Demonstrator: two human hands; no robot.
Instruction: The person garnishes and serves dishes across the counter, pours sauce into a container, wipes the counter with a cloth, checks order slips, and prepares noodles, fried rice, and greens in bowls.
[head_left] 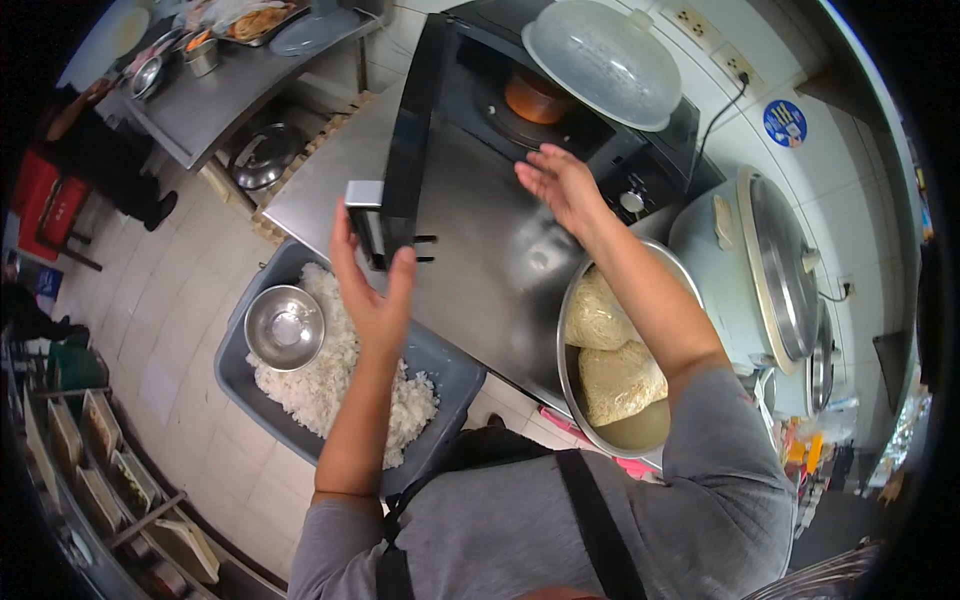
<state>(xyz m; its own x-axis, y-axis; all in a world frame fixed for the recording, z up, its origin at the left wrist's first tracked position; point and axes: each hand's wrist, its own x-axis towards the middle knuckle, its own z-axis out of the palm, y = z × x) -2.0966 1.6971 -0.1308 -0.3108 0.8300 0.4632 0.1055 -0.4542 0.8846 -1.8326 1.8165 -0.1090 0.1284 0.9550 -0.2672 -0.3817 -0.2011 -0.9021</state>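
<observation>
My left hand (376, 300) is at the free end of the open microwave door (412, 130), thumb on one side and fingers on the other, gripping it by the handle (366, 215). In front of the microwave (600, 165) my right hand (563, 187) is raised, palm turned inward, fingers stretched and holding nothing. An orange-brown bowl (536, 98) sits inside the microwave; its contents cannot be made out. Below the door, the steel table (490, 260) shows bare metal.
A plastic cover (603, 62) rests on the microwave. A grey tub (235, 350) holds cooked rice (340, 390) and a steel bowl (285, 328). Bagged food (620, 380) lies in a large pot (572, 400). A rice cooker (715, 240) stands right. Another person (110, 140) is at far left.
</observation>
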